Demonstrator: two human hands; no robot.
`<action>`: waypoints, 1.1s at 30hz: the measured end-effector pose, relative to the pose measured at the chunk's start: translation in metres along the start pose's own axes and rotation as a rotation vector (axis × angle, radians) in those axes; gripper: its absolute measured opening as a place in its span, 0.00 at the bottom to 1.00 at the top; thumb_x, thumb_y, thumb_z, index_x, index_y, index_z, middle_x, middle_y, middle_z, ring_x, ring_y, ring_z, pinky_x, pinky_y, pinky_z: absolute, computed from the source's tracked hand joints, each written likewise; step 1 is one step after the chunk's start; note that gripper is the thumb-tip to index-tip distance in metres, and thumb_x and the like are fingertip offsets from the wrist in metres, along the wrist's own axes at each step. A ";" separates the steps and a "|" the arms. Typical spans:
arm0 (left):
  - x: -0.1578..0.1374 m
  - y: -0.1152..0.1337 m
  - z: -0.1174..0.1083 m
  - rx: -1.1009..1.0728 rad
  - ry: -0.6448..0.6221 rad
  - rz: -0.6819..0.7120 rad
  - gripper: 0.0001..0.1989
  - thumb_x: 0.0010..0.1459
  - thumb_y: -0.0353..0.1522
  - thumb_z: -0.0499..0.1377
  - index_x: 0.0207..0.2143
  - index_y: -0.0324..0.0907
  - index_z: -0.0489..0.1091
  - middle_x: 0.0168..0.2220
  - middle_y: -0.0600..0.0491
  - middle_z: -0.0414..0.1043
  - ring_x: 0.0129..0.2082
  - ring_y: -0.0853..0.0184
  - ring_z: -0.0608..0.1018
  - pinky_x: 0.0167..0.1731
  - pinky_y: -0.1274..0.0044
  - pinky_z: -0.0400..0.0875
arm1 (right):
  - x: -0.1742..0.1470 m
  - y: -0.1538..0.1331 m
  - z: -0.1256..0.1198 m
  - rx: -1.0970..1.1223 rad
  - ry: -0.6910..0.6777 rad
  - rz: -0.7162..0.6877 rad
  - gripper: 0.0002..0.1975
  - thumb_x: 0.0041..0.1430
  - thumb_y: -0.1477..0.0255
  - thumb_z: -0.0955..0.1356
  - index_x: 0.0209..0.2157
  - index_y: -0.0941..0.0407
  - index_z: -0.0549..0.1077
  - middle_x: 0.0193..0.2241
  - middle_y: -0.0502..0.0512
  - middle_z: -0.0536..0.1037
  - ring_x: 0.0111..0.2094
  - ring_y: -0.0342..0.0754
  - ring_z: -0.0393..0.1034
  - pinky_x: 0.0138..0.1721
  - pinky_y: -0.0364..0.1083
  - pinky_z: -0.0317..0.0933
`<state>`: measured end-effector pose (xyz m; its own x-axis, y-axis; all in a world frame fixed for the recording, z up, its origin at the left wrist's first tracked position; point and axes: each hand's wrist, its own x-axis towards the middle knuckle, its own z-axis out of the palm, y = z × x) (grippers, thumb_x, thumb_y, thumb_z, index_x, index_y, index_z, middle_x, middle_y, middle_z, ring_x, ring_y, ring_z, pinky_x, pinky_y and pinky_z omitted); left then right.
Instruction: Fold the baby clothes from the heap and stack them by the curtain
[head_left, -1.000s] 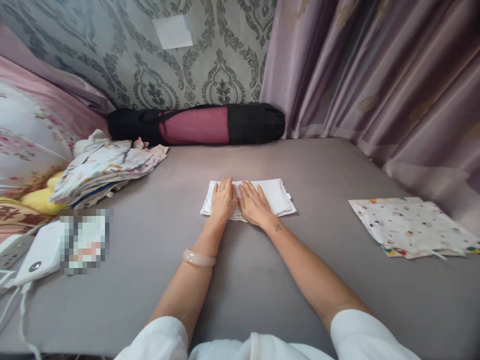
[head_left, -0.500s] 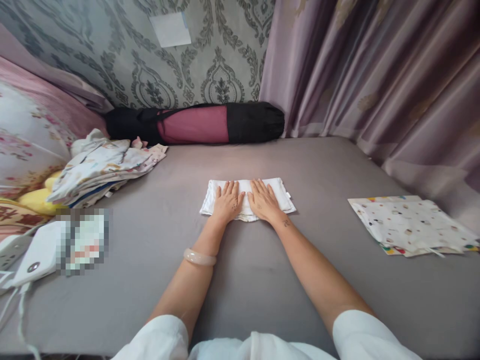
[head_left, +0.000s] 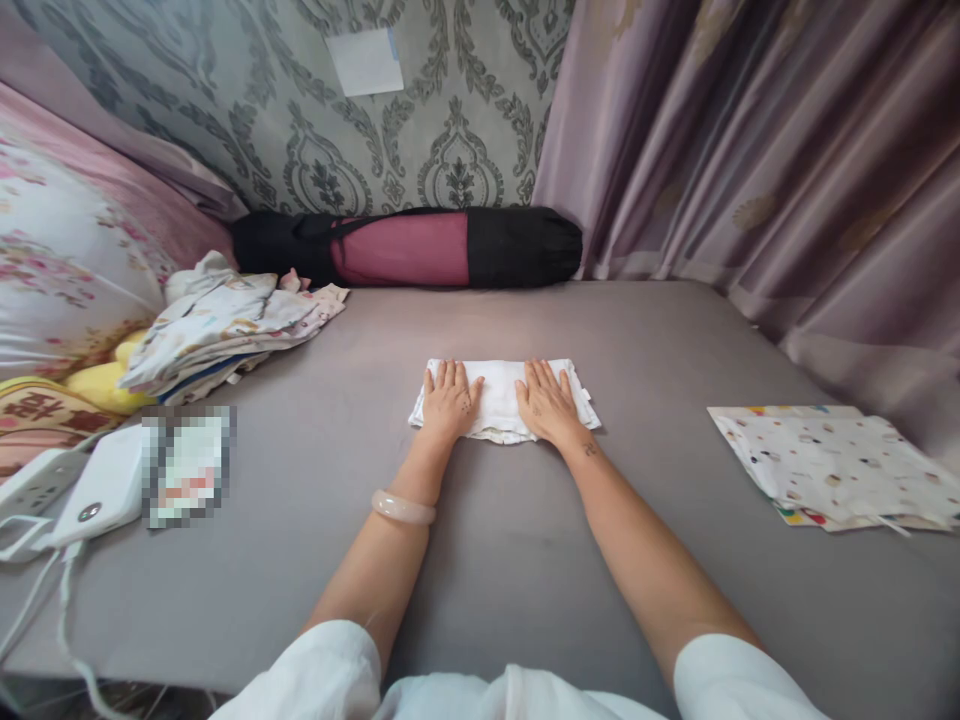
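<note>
A folded white cloth (head_left: 499, 395), likely a small garment, lies flat on the grey bed sheet (head_left: 510, 560) in front of me. A small tag sticks out at its right edge, and a patterned layer shows along its near edge. My left hand (head_left: 450, 400) rests palm down on the left part of the cloth, its fingers stretched out. On the right part lies my right hand (head_left: 549, 403), also flat with the fingers spread. Bare cloth shows between the two hands.
Folded patterned clothes (head_left: 832, 465) lie at the right. A clothes pile (head_left: 232, 320) sits at the left, near a white power bank (head_left: 109, 485) with cables and a blurred-out item (head_left: 191, 465). A black and pink rolled bag (head_left: 405, 248) lies along the wall.
My hands have slid apart across the cloth, baring more of its middle. The view has shifted slightly to the left.
</note>
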<state>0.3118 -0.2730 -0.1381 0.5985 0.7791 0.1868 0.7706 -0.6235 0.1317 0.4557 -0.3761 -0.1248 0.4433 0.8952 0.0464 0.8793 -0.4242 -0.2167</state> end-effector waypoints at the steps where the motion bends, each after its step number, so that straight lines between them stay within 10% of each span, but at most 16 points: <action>1: 0.000 -0.001 0.001 0.002 -0.018 -0.002 0.32 0.68 0.44 0.38 0.64 0.32 0.58 0.65 0.37 0.57 0.67 0.53 0.56 0.65 0.57 0.46 | 0.000 0.000 0.001 -0.004 -0.009 0.003 0.30 0.70 0.65 0.50 0.66 0.67 0.52 0.67 0.63 0.52 0.69 0.53 0.41 0.67 0.58 0.32; 28: 0.001 -0.015 -0.006 -0.007 0.114 -0.117 0.31 0.68 0.41 0.38 0.64 0.33 0.59 0.66 0.39 0.53 0.68 0.52 0.53 0.66 0.55 0.41 | -0.001 0.021 -0.001 -0.087 0.161 0.117 0.30 0.68 0.68 0.50 0.65 0.70 0.54 0.67 0.66 0.52 0.68 0.57 0.43 0.66 0.58 0.37; 33: 0.000 -0.022 -0.005 -0.033 -0.021 -0.154 0.32 0.67 0.42 0.39 0.65 0.30 0.55 0.66 0.37 0.54 0.67 0.51 0.55 0.65 0.54 0.43 | 0.001 0.030 0.005 -0.058 0.099 0.174 0.31 0.68 0.67 0.51 0.65 0.72 0.53 0.67 0.68 0.52 0.67 0.58 0.46 0.65 0.56 0.41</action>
<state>0.2937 -0.2598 -0.1357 0.4785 0.8667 0.1411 0.8464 -0.4980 0.1888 0.4814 -0.3877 -0.1359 0.6016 0.7912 0.1097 0.7954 -0.5808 -0.1730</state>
